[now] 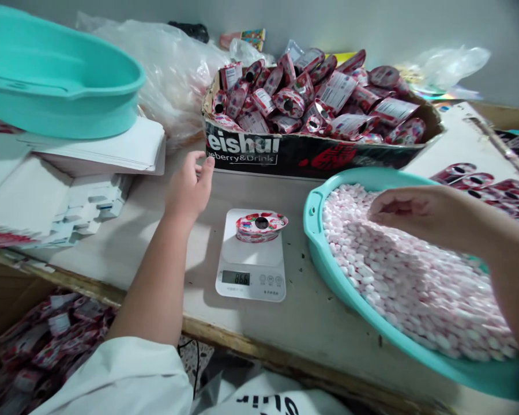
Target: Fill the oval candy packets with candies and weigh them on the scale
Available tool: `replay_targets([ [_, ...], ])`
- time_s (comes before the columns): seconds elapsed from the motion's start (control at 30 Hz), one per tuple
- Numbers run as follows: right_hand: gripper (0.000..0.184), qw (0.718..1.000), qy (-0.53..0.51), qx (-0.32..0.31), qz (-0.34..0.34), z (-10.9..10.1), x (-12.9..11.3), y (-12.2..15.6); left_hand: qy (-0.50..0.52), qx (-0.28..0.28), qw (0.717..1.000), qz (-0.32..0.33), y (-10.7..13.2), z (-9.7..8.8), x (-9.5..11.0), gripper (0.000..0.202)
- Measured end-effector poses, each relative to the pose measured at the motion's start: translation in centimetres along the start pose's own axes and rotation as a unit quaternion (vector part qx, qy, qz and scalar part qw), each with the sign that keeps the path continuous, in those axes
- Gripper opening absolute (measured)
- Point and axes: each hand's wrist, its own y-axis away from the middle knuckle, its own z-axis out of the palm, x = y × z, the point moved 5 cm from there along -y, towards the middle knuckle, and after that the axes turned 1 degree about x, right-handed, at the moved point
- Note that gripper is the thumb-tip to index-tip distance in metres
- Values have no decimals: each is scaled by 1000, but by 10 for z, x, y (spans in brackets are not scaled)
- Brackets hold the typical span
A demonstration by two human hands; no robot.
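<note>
Pink pellets [409, 282], presumably light, slippery, best pinched from above; right hand [428, 214] curled, contents indiscernible; left hand [188, 187] half-open, empty.

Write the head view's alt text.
A bare right hand is at small pale pink pieces in an oval teal plastic basin; the left hand is near a black cardboard box of glossy red packets. Between them, a white digital scale bears one packet.

Turquoise basin [326, 262], pellets [415, 282] (pale pink), white scale [251, 255]
</note>
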Motion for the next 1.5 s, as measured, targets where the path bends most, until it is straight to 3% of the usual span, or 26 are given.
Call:
replay_targets([
  [0.13,58,995,-59,81,8,-9,-30,2,-48,-21,999,1,2,5,5,49],
  [0.27,37,989,-74,107,-75,-14,-96,6,-58,-58,997,4,5,14,11,43],
  [0.4,20,986,-68,51,-147,4,-158,2,-54,-95,994,0,7,23,12,38],
  [0.5,7,979,-36,23,-201,28,-179,-3,-59,-105,993,-2,7,27,9,36],
  [0.63,11,977,5,3,-214,56,-177,-7,-71,-116,991,8,7,31,7,39],
  [0.8,10,975,-10,-11,-223,67,-173,-7,-86,-138,987,-6,7,40,6,38],
  [1.13,6,970,-2,8,-242,71,-171,-7,-78,-149,985,-23,7,52,-7,48],
  [1.33,15,963,22,19,-270,73,-173,-4,-72,-152,986,-22,5,55,-12,46],
  [1.5,16,955,26,63,-290,58,-175,0,-59,-150,987,-1,4,60,-16,47],
])
